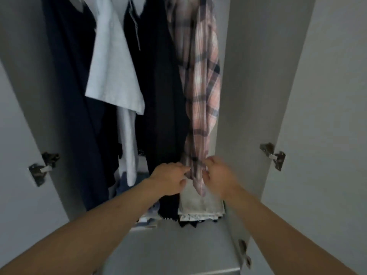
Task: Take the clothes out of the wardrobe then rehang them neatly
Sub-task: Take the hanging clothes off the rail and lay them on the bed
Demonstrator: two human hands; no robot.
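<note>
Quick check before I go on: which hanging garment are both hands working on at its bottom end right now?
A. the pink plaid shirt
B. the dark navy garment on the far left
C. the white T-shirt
A: the left hand and right hand both hold the hem of the pink plaid shirt.

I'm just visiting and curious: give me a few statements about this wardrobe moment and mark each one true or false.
1. Both hands are at the bottom hem of the pink plaid shirt. True: the left hand and right hand meet at its lower end.
2. The plaid shirt hangs at the far left of the row. False: it hangs at the right end, beside the wardrobe's side wall.
3. A white T-shirt hangs between dark garments. True.
4. The wardrobe doors are closed. False: both stand open, with a hinge showing on each.
5. Folded clothes lie stacked below the hanging ones. True.
</note>
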